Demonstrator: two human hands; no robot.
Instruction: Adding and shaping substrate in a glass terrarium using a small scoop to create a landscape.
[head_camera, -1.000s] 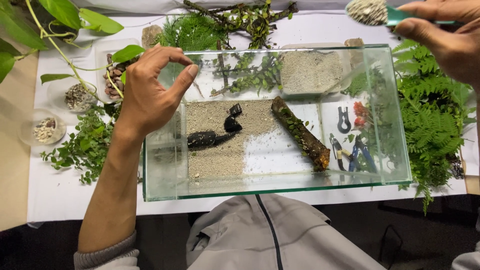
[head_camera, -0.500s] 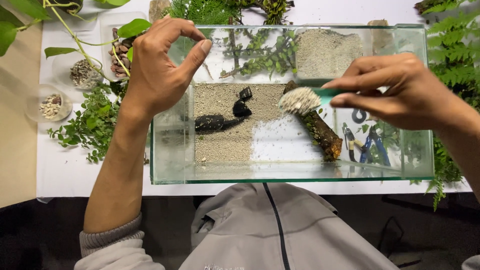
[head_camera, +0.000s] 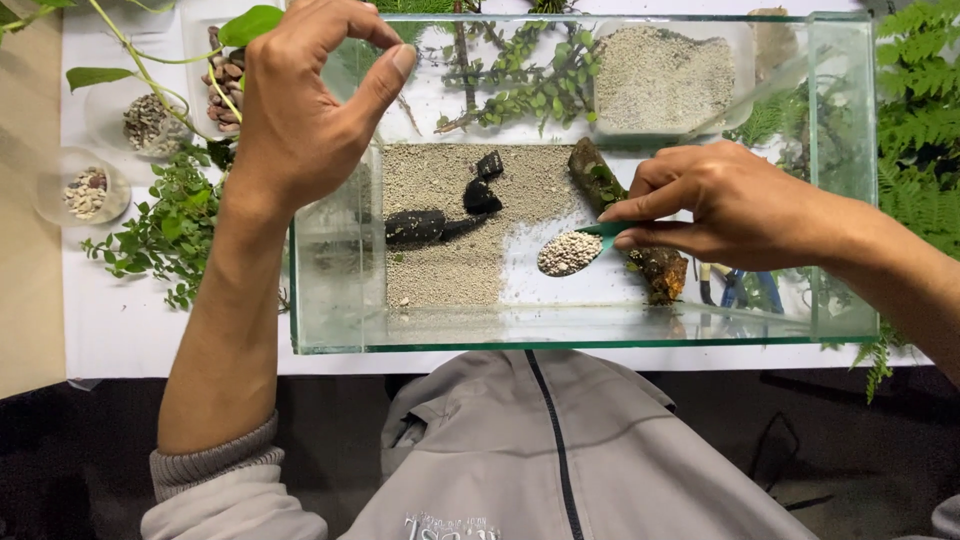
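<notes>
green scoop (head_camera: 600, 232) of pale speckled gravel (head_camera: 567, 252); black stones (head_camera: 415, 226) on beige sand (head_camera: 440, 260).

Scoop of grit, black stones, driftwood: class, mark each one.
scoop (head_camera: 568, 252), head view, on its heaped pale grit.
black stones (head_camera: 415, 226), head view, largest stone's top.
driftwood (head_camera: 592, 172), head view, upper end.

The right hand (head_camera: 735, 205) covers most of the green spoon (head_camera: 590, 240) handle and the middle of the driftwood (head_camera: 630, 225). The left hand (head_camera: 300, 120) hides the glass tank (head_camera: 840, 180)'s left rear corner. The ferns (head_camera: 920, 110) run off the right edge. The blue-handled tools (head_camera: 745, 290) blur behind glass.
</notes>
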